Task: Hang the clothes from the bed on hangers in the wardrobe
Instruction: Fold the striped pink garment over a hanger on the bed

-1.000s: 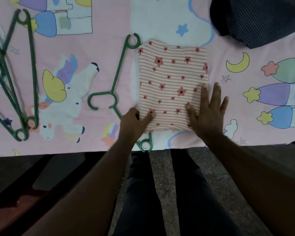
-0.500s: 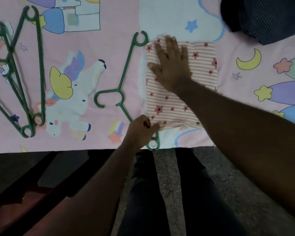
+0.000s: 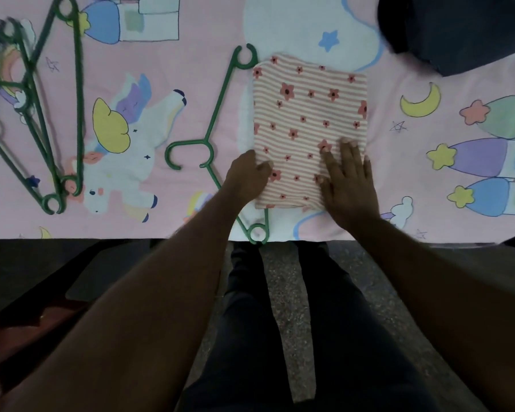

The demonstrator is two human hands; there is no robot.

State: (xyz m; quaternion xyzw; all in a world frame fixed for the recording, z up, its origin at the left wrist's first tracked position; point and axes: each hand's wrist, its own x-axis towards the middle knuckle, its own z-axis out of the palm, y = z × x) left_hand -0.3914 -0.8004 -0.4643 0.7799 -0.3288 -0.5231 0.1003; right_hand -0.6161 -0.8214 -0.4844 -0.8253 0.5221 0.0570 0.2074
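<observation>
A folded striped cloth with red flowers (image 3: 308,114) lies on the pink patterned bed sheet (image 3: 208,31), draped over the right side of a green hanger (image 3: 217,114) whose hook points left. My left hand (image 3: 246,179) has curled fingers and pinches the cloth's lower left edge. My right hand (image 3: 347,179) lies flat with straight fingers on the cloth's lower right part. The hanger's far side is hidden under the cloth.
Several more green hangers (image 3: 42,120) lie piled at the left of the bed. A dark garment (image 3: 458,31) sits at the top right. The bed's front edge runs just below my hands, with my legs and the floor beyond it.
My right hand has slid from the cloth's top left back down to its lower right. The left hand has kept its hold at the lower left edge.
</observation>
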